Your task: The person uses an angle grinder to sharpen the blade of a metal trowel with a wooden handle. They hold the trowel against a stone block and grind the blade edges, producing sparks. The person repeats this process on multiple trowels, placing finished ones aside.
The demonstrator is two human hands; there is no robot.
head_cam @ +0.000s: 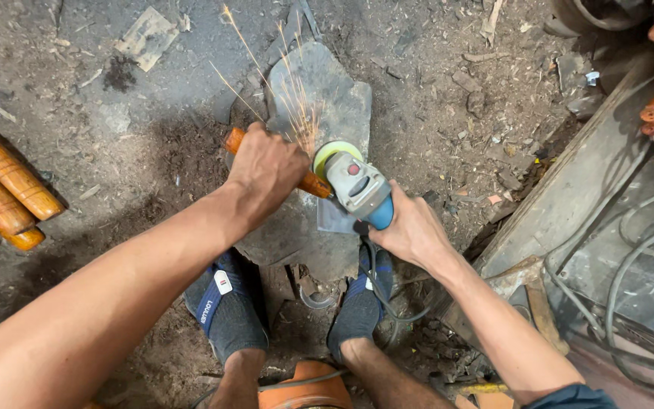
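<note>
left grip [266, 168] clenched, right grip [412, 227] clenched

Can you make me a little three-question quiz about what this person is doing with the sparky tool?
1. True or false: the left hand grips an orange wooden handle.
2. Which hand holds the angle grinder: A left, B right?
3. What flies up from the grinding disc over the flat stone?

Key: 1 true. 2 B, the right hand. 3 Sparks.
</note>
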